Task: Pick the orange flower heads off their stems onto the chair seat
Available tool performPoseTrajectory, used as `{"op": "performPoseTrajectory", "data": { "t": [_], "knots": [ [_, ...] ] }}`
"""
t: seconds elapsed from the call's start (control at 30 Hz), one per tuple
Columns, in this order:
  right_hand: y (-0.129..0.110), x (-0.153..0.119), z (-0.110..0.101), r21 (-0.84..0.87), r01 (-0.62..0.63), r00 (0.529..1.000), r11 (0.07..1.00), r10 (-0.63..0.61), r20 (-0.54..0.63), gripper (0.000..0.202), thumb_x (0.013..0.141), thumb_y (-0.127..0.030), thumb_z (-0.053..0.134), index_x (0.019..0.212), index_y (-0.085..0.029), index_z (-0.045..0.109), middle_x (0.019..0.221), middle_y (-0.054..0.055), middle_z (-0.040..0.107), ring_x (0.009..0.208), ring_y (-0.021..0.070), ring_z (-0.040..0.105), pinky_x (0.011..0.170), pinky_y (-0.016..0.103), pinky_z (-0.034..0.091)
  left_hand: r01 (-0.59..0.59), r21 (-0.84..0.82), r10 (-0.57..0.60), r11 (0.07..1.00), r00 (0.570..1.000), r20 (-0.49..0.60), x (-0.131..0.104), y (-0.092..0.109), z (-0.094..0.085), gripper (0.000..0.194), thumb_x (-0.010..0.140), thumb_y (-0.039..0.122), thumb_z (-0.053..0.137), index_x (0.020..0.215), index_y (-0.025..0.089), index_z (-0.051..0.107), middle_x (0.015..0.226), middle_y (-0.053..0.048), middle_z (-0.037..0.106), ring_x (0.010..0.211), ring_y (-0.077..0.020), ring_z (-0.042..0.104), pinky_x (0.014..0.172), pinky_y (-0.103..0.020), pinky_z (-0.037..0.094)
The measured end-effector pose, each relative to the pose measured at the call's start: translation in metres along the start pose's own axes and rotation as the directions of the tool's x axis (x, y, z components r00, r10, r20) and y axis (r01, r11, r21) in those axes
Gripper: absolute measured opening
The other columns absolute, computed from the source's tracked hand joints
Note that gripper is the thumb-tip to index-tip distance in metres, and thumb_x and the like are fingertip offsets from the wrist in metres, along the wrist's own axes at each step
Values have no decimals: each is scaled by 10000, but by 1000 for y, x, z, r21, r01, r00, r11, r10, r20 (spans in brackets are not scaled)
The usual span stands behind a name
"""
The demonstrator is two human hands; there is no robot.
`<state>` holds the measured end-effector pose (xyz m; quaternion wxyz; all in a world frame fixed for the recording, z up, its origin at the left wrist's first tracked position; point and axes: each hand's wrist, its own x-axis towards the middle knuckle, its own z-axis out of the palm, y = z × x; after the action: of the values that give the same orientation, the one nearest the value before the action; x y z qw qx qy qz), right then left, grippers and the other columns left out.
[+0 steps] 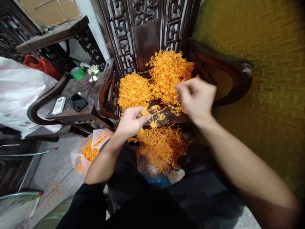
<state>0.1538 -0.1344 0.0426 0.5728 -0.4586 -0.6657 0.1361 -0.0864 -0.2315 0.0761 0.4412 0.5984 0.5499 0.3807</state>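
My left hand (132, 122) pinches a flat orange plastic sprue (156, 115) between thumb and fingers. Small claw-like or flower-like shapes branch from its thin stems. My right hand (198, 97) is raised beside the tall pile of small orange plastic pieces (169, 71), its fingers drawn together. Blur hides whether anything sits between those fingertips. To the left of the tall pile is a lower heap of orange pieces (133, 90) on the dark wooden chair seat (183, 118). Below the sprue, between my knees, thin orange stems (164, 144) lie tangled over a plastic bag (156, 178).
A carved chair back (149, 41) and a curved armrest (234, 76) border the piles. On the left side table (69, 89) lie a black phone (77, 102), a white box (59, 105) and green tape (77, 73). A clear bag with orange pieces (90, 151) stands on the floor.
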Motion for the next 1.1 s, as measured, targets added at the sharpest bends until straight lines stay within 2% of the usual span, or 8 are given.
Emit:
{"op": "performPoseTrajectory", "data": {
  "t": [0.07, 0.17, 0.4, 0.57, 0.7, 0.87, 0.97, 1.1],
  "knots": [
    [16, 10, -11, 112, -156, 968, 981, 175, -179, 217, 959, -387, 656, 805, -238, 622, 691, 48, 668, 580, 163, 606, 560, 331, 450, 16, 9, -16, 1000, 1000, 9, -5, -2, -8, 351, 816, 369, 705, 631, 205, 456, 525, 61, 375, 463, -66, 287, 453, -258, 173],
    [8, 6, -17, 259, -177, 980, 950, 146, 133, 164, 959, -382, 665, 924, -221, 665, 870, 81, 728, 644, 160, 627, 592, 328, 491, 39, 125, -51, 991, 994, 94, -6, -6, -10, 375, 831, 366, 692, 609, 204, 437, 521, 58, 375, 466, -67, 303, 451, -255, 181],
    [-56, -26, 13, 124, -83, 638, 989, -43, 769, 420, 924, -584, 652, 755, -200, 671, 737, 27, 662, 657, 159, 573, 616, 313, 421, 18, 173, -48, 985, 984, 172, -4, -11, 1, 336, 856, 327, 673, 610, 200, 482, 526, 55, 394, 466, -73, 309, 434, -245, 189],
    [-35, 2, 1, 299, -176, 983, 938, 153, 99, 422, 913, -566, 697, 699, -255, 507, 605, -14, 462, 531, 142, 382, 526, 322, 319, 83, 90, -100, 993, 972, 211, -7, -14, -10, 349, 815, 322, 725, 583, 205, 492, 501, 54, 387, 433, -68, 295, 415, -235, 166],
    [-35, -2, 2, 258, -147, 955, 955, 70, 288, 297, 1010, -479, 564, 843, -240, 622, 710, 23, 547, 591, 160, 478, 555, 327, 386, 125, 69, -135, 990, 976, 170, -5, -17, -11, 387, 811, 341, 729, 570, 210, 455, 472, 61, 379, 411, -58, 263, 402, -232, 133],
    [-67, -49, 31, 62, 179, 673, 982, -168, 720, 249, 1011, -352, 534, 1122, -197, 694, 1026, 106, 685, 861, 229, 633, 741, 379, 480, 99, 115, -111, 988, 988, 110, -4, -16, -4, 339, 775, 234, 706, 561, 194, 447, 486, 77, 353, 440, -48, 259, 427, -226, 155],
    [-71, -51, 36, 69, 179, 771, 981, -183, 611, 255, 1009, -372, 551, 861, -201, 669, 826, 71, 643, 739, 201, 593, 675, 357, 445, 90, 87, -100, 992, 987, 122, -7, -13, -5, 235, 795, 234, 687, 606, 169, 564, 509, 57, 444, 452, -53, 332, 438, -219, 211],
    [-53, -16, 19, 294, 44, 992, 955, -6, -129, 286, 1015, -393, 542, 773, -245, 506, 779, 44, 591, 596, 150, 497, 563, 325, 393, 154, 26, -155, 988, 987, 50, -6, -18, -10, 210, 813, 305, 731, 682, 158, 659, 480, 42, 516, 392, -56, 377, 403, -218, 239]
  ]
}}
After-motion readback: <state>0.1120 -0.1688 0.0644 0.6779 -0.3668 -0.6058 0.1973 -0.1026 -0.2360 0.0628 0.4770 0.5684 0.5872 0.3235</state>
